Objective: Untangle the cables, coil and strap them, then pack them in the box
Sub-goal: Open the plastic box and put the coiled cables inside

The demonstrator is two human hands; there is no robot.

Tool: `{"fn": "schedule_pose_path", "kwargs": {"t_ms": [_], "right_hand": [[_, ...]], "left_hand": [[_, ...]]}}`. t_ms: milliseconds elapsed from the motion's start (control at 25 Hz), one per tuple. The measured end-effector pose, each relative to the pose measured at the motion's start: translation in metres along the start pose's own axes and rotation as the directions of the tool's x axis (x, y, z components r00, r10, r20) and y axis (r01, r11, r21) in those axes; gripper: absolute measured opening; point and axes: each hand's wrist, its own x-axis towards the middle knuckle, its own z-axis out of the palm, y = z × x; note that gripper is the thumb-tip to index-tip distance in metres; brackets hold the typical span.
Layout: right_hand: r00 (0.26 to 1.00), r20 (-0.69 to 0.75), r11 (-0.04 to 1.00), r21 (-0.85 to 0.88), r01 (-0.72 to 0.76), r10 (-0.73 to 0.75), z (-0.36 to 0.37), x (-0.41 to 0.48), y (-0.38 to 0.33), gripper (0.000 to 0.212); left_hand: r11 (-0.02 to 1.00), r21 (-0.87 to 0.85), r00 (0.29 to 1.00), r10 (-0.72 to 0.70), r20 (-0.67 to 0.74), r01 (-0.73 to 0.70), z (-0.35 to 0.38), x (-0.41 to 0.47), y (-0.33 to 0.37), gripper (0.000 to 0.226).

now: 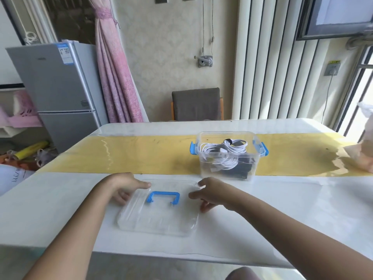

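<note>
table (282,209): white, yellow runner across its middle | box (205,168): clear, open, on the runner right of centre | lid (157,219): flat near the front edge, blue handle (163,196) up | cables (224,152): coiled inside box | left hand (123,186): grasps lid's left edge | right hand (212,194): grasps lid's right edge

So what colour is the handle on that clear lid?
The handle is blue, like the latches on the box; the head view shows it best.
</note>
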Motion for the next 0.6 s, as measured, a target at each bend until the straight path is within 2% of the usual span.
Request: {"fn": "schedule_pose_path", "kwargs": {"t_ms": [120,200,320,440,520,600], "right_hand": [[0.988,-0.105,0.971,0.200,0.131,-0.112,-0.001,-0.002,-0.006,0.056],[0.957,-0.215,0.947,0.210,0.242,-0.196,-0.016,-0.006,-0.016,0.046],[0.907,-0.304,0.918,0.179,0.353,-0.290,-0.040,-0.017,-0.028,0.030],[0.906,-0.285,0.892,0.238,0.384,-0.314,-0.053,-0.022,-0.040,0.037],[0.898,-0.279,0.916,0.118,0.383,-0.339,-0.057,-0.017,-0.044,0.043],[0.884,-0.252,0.919,-0.128,0.373,-0.394,-0.058,-0.012,-0.038,0.046]], "left_hand": [[0.996,-0.063,0.995,0.059,-0.083,-0.065,-0.008,0.004,-0.001,0.019],[0.981,-0.124,0.974,0.124,-0.188,-0.148,-0.021,0.006,0.008,0.019],[0.935,-0.177,0.920,0.246,-0.304,-0.308,-0.039,-0.002,0.036,0.024],[0.879,-0.191,0.867,0.356,-0.350,-0.438,-0.046,-0.006,0.074,0.027],[0.882,-0.185,0.875,0.365,-0.317,-0.434,-0.039,-0.007,0.097,0.025],[0.918,-0.173,0.927,0.326,-0.185,-0.358,-0.025,-0.010,0.110,0.022]]}}
